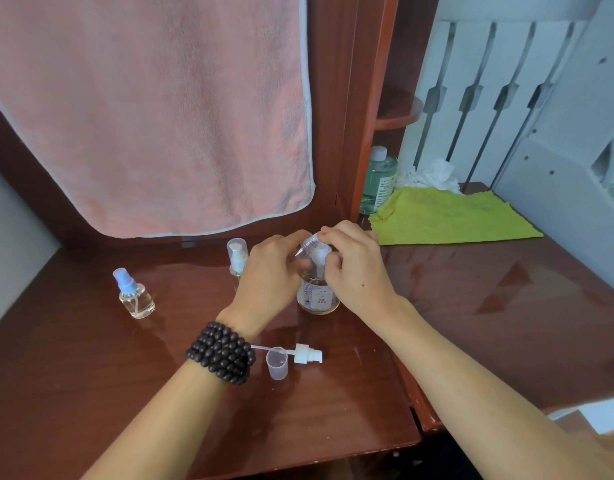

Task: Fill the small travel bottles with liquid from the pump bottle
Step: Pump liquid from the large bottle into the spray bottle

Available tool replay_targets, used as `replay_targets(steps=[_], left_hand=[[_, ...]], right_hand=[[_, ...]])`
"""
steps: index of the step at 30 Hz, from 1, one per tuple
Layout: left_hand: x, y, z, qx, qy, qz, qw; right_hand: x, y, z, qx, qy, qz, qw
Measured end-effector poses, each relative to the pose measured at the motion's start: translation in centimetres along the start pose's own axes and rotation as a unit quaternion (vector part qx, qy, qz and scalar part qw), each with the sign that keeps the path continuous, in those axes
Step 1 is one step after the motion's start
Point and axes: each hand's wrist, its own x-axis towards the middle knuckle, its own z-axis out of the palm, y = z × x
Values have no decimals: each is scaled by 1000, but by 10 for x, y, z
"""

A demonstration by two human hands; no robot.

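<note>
The clear pump bottle (318,297) with a labelled front stands on the brown desk (333,410). My left hand (270,271) holds a small clear travel bottle (309,244), tilted with its threaded neck at the white pump nozzle. My right hand (354,261) rests on the pump head, fingers curled over it. A removed white pump top with tube (307,353) and a clear cap (277,363) lie near my left wrist. A blue-topped spray bottle (135,295) stands at the left. Another capped small bottle (237,258) stands behind my left hand.
A pink towel (153,116) hangs at the back. A green cloth (451,216) lies at the back right, with a green liquid bottle (380,178) and crumpled white tissue (430,174) behind it. White slatted furniture (506,98) stands to the right.
</note>
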Motion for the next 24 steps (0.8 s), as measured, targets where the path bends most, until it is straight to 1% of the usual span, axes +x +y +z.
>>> replay_targets(steps=[6,12,18,24], left_hand=[[1,2,-3,5,8,10,1000],[2,-1,0,4,6,9,1000],[-2,-3,6,0,6,0,1000],[3,-4,1,-7,-1,10,1000]], right_hand=[[0,2,-3,3,24,-20,1000],[2,2,-2,2,22,-12,1000],[3,3,2,2,-4,0,1000],[2,2,-2,4,19,-15,1000]])
